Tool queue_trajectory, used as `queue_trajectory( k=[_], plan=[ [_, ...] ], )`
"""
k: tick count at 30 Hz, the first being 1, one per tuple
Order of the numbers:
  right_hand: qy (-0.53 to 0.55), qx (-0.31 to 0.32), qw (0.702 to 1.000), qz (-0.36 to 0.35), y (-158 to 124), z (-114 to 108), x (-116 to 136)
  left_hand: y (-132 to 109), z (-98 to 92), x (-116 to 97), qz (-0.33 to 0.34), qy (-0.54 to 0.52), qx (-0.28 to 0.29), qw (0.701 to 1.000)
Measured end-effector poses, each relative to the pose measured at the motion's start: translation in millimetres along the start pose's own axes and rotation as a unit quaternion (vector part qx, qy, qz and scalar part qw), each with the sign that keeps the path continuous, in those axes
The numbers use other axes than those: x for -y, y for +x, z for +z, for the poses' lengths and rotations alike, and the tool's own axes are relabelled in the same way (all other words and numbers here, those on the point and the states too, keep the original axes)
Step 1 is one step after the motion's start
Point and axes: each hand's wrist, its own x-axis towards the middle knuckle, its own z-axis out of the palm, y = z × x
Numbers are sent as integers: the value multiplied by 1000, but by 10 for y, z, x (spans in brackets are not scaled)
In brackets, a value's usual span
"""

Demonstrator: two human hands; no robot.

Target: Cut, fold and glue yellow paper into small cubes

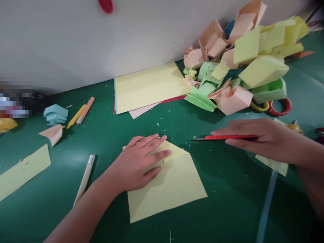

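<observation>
A pale yellow sheet of paper lies on the green table in front of me, its far corners folded inward. My left hand rests flat on the folded part, fingers spread. My right hand is held to the right of the sheet, closed around a red-handled craft knife. The knife's dark, thin tip points left, near the sheet's far right edge and apart from it. Part of the fold is hidden under my left hand.
Folded paper pieces in peach, green and yellow pile up at the back right, beside red scissor handles. A stack of coloured sheets lies against the wall. To the left are a white stick, two crayon-like sticks and a yellow strip.
</observation>
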Motion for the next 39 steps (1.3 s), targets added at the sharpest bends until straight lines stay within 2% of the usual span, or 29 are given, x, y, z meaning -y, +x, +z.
queue_trajectory(
  k=[4,10,17,25,28,32,39],
  plan=[
    [-51,-6,999,-4,2,20,-58,-4,5,-53,-31,22,-5,999],
    [-67,-38,996,36,7,41,-43,13,8,-144,-76,41,-35,996],
    [-82,-56,994,50,27,68,-39,11,63,-126,-55,39,-78,995],
    [1,-54,997,62,55,127,47,133,159,-279,-103,4,-126,987],
    [-10,-59,996,65,90,175,95,156,178,-292,-91,20,-164,982],
    [-53,-22,998,39,129,232,78,142,188,-281,-47,47,-209,976],
    [-74,-11,996,38,120,242,53,124,196,-295,-24,21,-220,975]
  ],
)
